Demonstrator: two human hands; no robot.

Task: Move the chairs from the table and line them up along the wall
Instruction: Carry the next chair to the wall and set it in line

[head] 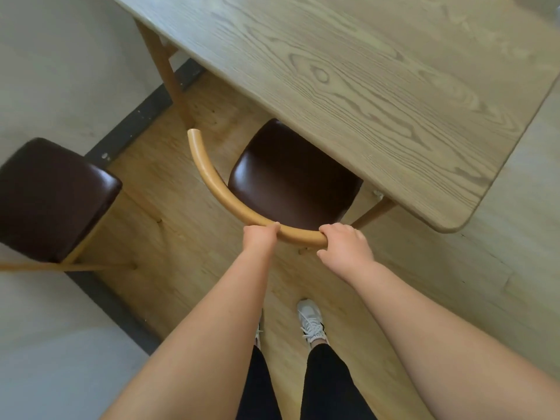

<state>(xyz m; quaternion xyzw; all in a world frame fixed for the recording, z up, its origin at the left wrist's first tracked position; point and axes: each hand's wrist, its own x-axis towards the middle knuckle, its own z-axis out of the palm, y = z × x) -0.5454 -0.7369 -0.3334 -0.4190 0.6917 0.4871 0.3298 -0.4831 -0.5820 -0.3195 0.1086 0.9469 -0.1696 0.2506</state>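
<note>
A chair with a dark brown padded seat [291, 174] and a curved light-wood backrest [209, 177] stands partly tucked under the wooden table [378, 86]. My left hand [260, 237] and my right hand [345, 245] both grip the backrest's near end, a short gap between them. A second chair [54, 198] of the same kind stands at the left against the grey wall [60, 71], only its seat and legs showing.
The floor [169, 189] is light wood with a dark skirting strip [136, 122] along the wall. A table leg [166, 71] stands just left of the held chair. My feet in white shoes [310, 324] are behind the chair.
</note>
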